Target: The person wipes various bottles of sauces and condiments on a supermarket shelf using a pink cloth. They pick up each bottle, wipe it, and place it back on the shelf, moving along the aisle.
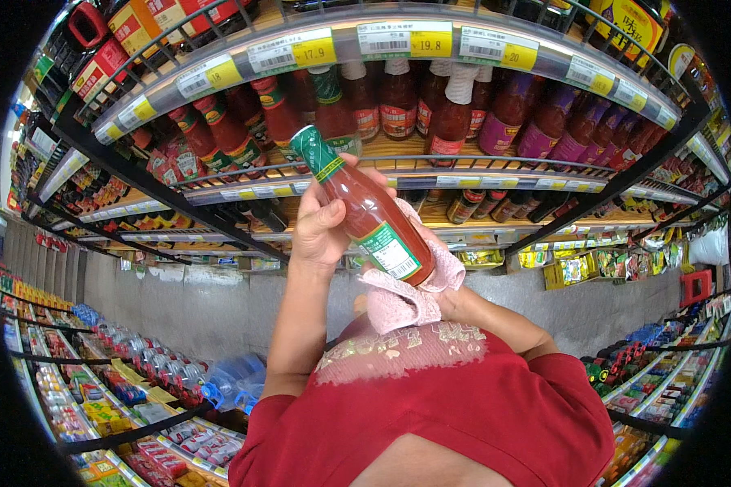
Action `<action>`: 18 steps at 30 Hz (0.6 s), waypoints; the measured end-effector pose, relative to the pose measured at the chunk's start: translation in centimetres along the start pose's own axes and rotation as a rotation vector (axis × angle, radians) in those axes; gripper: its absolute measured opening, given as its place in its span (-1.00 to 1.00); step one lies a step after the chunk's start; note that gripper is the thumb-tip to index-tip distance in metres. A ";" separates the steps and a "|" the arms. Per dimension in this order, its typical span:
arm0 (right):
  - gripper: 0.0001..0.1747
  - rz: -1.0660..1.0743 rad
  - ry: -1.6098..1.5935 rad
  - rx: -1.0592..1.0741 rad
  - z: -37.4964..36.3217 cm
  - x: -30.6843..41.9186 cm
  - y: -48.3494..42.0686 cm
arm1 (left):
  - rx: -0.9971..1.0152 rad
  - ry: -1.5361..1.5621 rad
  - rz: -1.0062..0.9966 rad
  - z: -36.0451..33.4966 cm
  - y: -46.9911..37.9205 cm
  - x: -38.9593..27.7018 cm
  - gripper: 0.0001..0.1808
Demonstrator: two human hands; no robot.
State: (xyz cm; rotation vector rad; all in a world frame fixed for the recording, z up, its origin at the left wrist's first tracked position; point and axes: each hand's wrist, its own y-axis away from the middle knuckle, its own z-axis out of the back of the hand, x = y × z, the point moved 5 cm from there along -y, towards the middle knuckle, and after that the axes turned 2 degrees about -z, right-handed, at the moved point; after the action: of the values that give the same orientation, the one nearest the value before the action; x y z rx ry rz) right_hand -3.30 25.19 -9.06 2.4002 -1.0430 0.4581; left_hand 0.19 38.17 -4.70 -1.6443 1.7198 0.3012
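A glass bottle of red sauce (381, 210) is held tilted in front of me, its green-wrapped cap towards the upper left. My left hand (321, 222) grips the bottle around its upper body, the thumb across the front. A green and white label with a barcode faces up near the base. At the lower end, my right hand (448, 301) holds a pink towelling cloth (396, 307) against the bottle; the cloth and the glass hide most of its fingers. Just beyond the cap, a similar green-capped bottle (335, 115) stands on the shelf.
A wire guard rail (481, 163) fronts the shelf of sauce bottles. Purple-labelled bottles (501, 125) stand to the right, red-capped bottles (225, 131) to the left. Price tags line the upper shelf edge (347, 44). Below are the floor (219, 304), a red stool (696, 286) and large blue water bottles (231, 377).
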 end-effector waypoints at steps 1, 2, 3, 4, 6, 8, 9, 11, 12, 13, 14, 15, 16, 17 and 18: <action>-0.55 -0.015 -0.013 0.002 0.1 -0.2 -0.1 | 0.041 0.047 -0.012 0.3 0.1 0.4 -0.23; -0.56 -0.029 -0.026 0.005 0.2 -0.5 -0.1 | 0.083 0.094 -0.023 0.4 0.2 0.8 -0.19; -0.57 -0.042 -0.039 0.007 0.3 -0.7 -0.2 | 0.127 0.142 -0.034 0.3 0.2 1.1 -0.16; -0.58 -0.041 -0.048 0.018 0.5 -0.9 -0.3 | 0.137 0.157 -0.037 0.3 0.1 1.2 -0.04; -0.60 -0.099 -0.171 0.090 0.7 -1.5 -0.4 | 0.166 0.107 -0.052 -0.4 0.3 1.0 0.03; -0.61 -0.168 -0.327 0.201 0.5 -1.8 -0.3 | 0.170 0.103 -0.028 -1.2 0.5 1.0 0.13; -0.62 -0.185 -0.369 0.254 0.3 -1.8 -0.3 | 0.180 0.073 -0.034 -1.1 0.5 1.1 0.13; -0.61 -0.135 -0.331 0.243 0.5 -1.6 -0.4 | 0.200 0.015 -0.045 -1.0 0.6 1.1 0.11; -0.61 -0.109 -0.323 0.186 1.0 -1.6 -0.6 | 0.119 -0.015 -0.025 -0.7 0.6 1.2 0.08; -0.60 -0.092 -0.333 0.031 2.3 -1.8 -0.9 | 0.039 -0.045 -0.005 -0.6 0.8 1.2 0.05; -0.55 -0.136 -0.439 0.101 2.0 -1.7 -0.9 | -0.041 -0.076 0.015 -0.3 1.0 1.3 0.02; -0.58 -0.085 -0.200 -0.034 1.6 -1.0 -0.5 | -0.073 -0.114 0.018 0.2 1.2 1.4 -0.01; -0.63 0.053 0.153 -0.169 1.9 0.0 -0.4 | -0.106 -0.152 0.020 1.0 1.3 1.8 -0.04; -0.69 0.192 0.507 -0.300 2.0 1.1 -0.2 | -0.139 -0.189 0.022 1.5 1.6 1.9 -0.06; -0.68 0.363 0.528 -0.237 2.0 1.4 -0.6 | -0.217 -0.319 0.000 1.4 1.9 1.9 -0.12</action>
State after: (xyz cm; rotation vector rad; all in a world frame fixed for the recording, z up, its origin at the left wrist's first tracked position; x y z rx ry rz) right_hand -1.71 23.66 -10.20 1.7417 -1.1969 0.9705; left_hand -0.92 37.87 -7.53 -1.6437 1.4859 0.7304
